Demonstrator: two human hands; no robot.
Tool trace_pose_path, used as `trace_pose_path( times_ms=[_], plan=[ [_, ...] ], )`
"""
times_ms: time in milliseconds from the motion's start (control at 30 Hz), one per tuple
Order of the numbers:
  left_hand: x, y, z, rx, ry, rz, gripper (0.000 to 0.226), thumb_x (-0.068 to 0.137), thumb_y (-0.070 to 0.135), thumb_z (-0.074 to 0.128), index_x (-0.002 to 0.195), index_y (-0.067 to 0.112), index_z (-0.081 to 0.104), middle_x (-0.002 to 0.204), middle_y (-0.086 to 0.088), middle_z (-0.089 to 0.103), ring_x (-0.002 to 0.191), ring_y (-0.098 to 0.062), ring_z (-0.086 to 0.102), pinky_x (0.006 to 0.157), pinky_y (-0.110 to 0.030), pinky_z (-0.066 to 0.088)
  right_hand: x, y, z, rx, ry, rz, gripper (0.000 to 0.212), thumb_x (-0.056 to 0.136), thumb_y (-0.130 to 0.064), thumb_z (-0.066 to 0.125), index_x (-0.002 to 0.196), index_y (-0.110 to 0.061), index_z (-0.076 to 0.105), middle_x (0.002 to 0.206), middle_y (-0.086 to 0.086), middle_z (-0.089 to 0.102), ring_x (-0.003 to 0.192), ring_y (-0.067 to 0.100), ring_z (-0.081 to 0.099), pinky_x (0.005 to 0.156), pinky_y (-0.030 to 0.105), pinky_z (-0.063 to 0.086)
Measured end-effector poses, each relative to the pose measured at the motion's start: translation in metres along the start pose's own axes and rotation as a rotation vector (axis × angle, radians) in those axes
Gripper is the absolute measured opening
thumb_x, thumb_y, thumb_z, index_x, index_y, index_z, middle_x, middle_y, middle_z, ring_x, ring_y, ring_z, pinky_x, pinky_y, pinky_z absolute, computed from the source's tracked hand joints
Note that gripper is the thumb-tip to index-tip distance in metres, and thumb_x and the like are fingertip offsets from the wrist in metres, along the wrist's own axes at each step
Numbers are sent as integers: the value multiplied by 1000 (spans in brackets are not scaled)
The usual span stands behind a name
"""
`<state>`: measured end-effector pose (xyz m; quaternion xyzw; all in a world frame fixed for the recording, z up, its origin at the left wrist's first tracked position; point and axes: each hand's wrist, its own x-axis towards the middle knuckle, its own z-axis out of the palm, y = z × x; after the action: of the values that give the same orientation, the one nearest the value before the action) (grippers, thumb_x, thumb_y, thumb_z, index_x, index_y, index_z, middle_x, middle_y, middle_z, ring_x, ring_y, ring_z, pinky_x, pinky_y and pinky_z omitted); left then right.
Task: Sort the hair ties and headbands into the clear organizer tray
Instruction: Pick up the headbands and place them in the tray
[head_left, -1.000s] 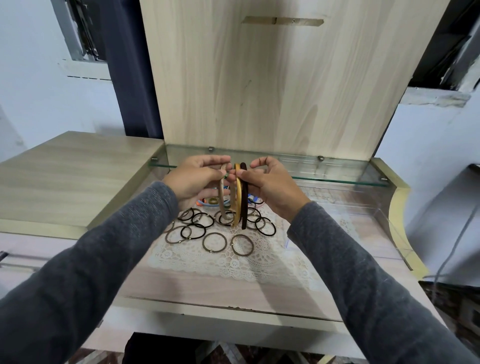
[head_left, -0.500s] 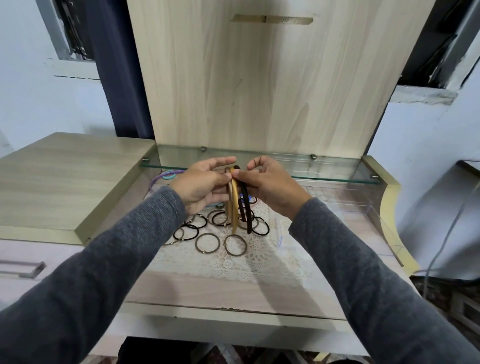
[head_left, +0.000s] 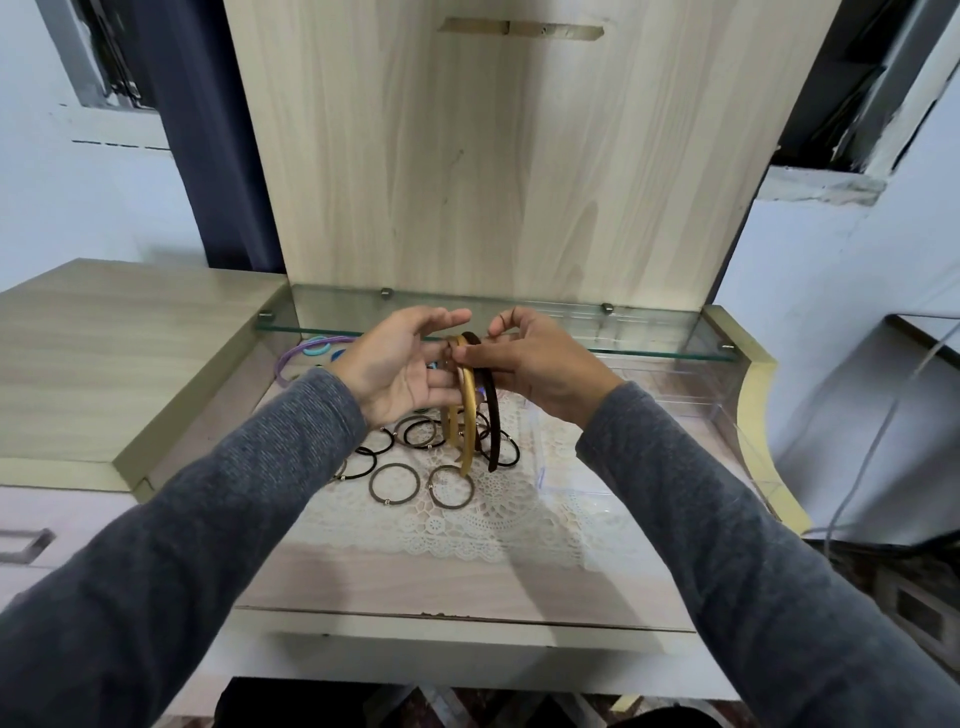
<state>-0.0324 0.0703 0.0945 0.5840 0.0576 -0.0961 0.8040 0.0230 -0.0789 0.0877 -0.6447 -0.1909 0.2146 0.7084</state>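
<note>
The sorting looks like it has only just started. The right hand (head_left: 535, 364) pinches the tops of a few headbands (head_left: 469, 415), gold ones and a dark brown one, and holds them up over the bench (head_left: 467, 587). The left hand (head_left: 400, 366) is flat and open, with its fingers straight, right beside the headbands and maybe touching them. The hair ties (head_left: 396, 483), brown and black, lie loose on the lace mat (head_left: 467, 525) under the hands. A purple headband (head_left: 287, 364) and some blue hair ties (head_left: 316, 345) lie at the back left, under the glass shelf (head_left: 649, 352). The clear tray (head_left: 675, 405) sits to the right of the mat, and I cannot see anything in it. So I think almost all the work is left: the headbands must go in, then every hair tie.
</note>
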Motion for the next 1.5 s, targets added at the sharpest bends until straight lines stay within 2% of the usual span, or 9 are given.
trace_pose_path(
  times_ms=[233, 400, 567, 667, 767, 1000, 1167, 1300, 1500],
  plan=[
    [9, -11, 6, 110, 117, 80, 35, 102, 27, 41, 134, 16, 48, 108, -12, 63, 82, -21, 61, 70, -39, 59, -4, -7, -13, -24, 16, 24, 42, 79, 12, 67, 95, -12, 37, 93, 20, 59, 87, 36, 65, 80, 43, 55],
    [29, -33, -3, 449, 349, 269, 30, 95, 16, 57, 124, 18, 51, 113, -5, 62, 86, -10, 62, 61, -19, 53, -7, -13, -25, 9, -5, 31, 42, 78, 13, 67, 93, -13, 38, 90, 19, 62, 97, 41, 66, 80, 41, 57],
    [54, -55, -2, 554, 239, 238, 45, 85, 8, 70, 123, 14, 49, 118, -5, 60, 103, -13, 60, 75, -23, 53, -16, -27, -35, 3, -27, 26, 40, 80, 13, 64, 90, -14, 37, 89, 22, 66, 88, 35, 69, 78, 38, 57],
    [59, -61, 2, 565, 176, 254, 37, 87, 11, 69, 120, 15, 54, 104, -2, 66, 93, -11, 63, 69, -20, 54, -22, -36, -39, 13, -51, 21, 40, 82, 13, 63, 94, -14, 35, 85, 21, 70, 75, 26, 71, 67, 32, 60],
    [64, -65, 12, 576, 147, 256, 24, 87, 13, 69, 103, 27, 60, 98, -2, 68, 91, -17, 65, 79, -33, 55, -26, -44, -47, 26, -52, 5, 38, 82, 13, 62, 93, -14, 37, 85, 22, 69, 76, 27, 71, 65, 30, 59],
    [73, -68, 44, 365, 145, 285, 21, 91, 3, 62, 111, 8, 61, 79, 8, 70, 65, -2, 67, 58, -19, 55, -37, -55, -72, 11, -54, -25, 27, 82, 10, 62, 86, -11, 45, 86, 19, 71, 82, 24, 71, 67, 28, 58],
    [80, -70, 63, 388, 157, 304, 13, 92, 8, 62, 102, 16, 60, 86, 2, 72, 72, -7, 70, 51, -18, 50, -50, -55, -99, -3, -28, -50, 22, 83, 9, 60, 87, -9, 49, 96, 22, 69, 85, 22, 71, 69, 28, 57],
    [91, -77, 74, 412, 145, 276, 21, 96, -4, 50, 105, 12, 60, 93, -3, 72, 76, -14, 70, 69, -28, 58, -61, -45, -123, -12, -28, -65, 17, 78, 2, 62, 87, -9, 53, 88, 12, 72, 87, 19, 70, 76, 26, 57],
    [111, -87, 82, 582, 188, 284, 25, 96, -3, 48, 99, 18, 62, 95, -2, 71, 84, -17, 71, 81, -33, 58, -68, -20, -155, -35, 36, -34, 15, 75, 4, 62, 85, -6, 57, 88, 11, 72, 79, 17, 71, 69, 26, 57]
  ],
)
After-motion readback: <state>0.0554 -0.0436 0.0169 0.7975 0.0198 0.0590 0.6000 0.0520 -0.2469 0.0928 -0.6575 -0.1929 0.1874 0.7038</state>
